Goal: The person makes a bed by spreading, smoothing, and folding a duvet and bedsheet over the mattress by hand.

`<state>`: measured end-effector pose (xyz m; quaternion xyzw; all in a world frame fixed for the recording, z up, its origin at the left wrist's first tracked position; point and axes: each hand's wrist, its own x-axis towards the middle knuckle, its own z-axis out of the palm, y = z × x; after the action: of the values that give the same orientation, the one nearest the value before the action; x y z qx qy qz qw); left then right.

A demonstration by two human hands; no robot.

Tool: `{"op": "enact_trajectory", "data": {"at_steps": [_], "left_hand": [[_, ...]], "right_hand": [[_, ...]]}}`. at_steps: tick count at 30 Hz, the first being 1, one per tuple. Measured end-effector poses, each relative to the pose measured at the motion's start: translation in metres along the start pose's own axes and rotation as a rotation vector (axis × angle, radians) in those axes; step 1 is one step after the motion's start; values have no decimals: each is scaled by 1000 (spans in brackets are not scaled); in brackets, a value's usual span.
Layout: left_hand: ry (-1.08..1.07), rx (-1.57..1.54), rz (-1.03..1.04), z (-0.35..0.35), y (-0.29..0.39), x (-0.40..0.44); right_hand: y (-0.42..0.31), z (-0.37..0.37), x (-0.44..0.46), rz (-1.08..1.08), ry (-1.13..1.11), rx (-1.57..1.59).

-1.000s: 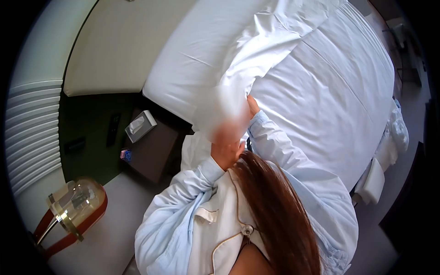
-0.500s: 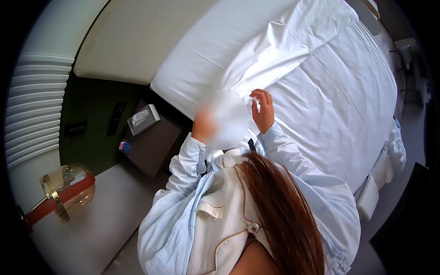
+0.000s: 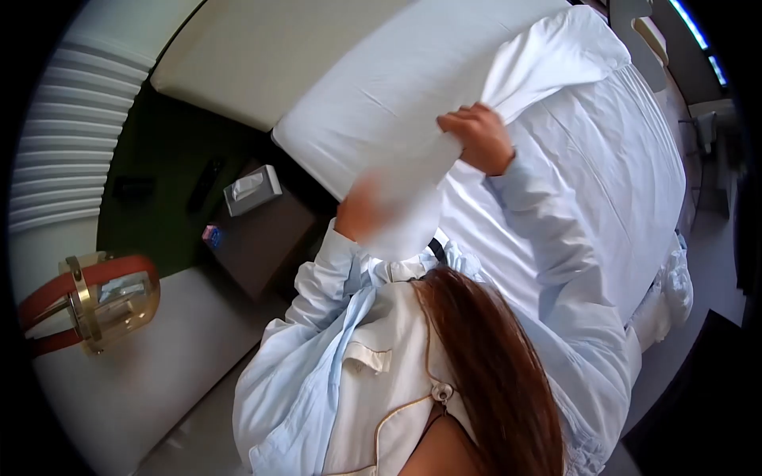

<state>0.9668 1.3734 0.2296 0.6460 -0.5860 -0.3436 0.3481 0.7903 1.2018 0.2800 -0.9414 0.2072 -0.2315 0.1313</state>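
Note:
A white quilt (image 3: 587, 151) covers the right part of the bed, its upper edge folded over near the top of the view. Bare white sheet (image 3: 373, 87) shows to the left of it. My right hand (image 3: 480, 136) is closed on the quilt's edge, above the middle of the bed. My left hand (image 3: 361, 208) is beside the near edge of the bed, partly covered by a blur, so its fingers and anything in them cannot be made out.
A dark nightstand (image 3: 262, 246) at the left bears a grey tissue box (image 3: 252, 190) and a small colourful box (image 3: 211, 235). A glass lamp (image 3: 115, 297) with a red band is at lower left. The beige headboard (image 3: 238, 59) stands behind the bed.
My right hand has moved up and right and closed on the quilt's edge, after being open half a second ago. The quilt's fold has shifted up and right, baring more sheet.

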Motion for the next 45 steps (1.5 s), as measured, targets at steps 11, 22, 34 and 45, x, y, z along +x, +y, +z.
{"op": "enact_trajectory", "data": {"at_steps": [11, 22, 34, 45], "left_hand": [[380, 530, -55, -70, -20, -94], [48, 659, -346, -78, -145, -96], [108, 539, -17, -202, -302, -59], [-224, 242, -432, -245, -244, -33]], "right_hand": [[-14, 6, 13, 119, 103, -53], [-16, 88, -51, 486, 125, -173], [-235, 455, -392, 1992, 855, 1380], [-299, 573, -209, 2048, 1970, 2267]]}}
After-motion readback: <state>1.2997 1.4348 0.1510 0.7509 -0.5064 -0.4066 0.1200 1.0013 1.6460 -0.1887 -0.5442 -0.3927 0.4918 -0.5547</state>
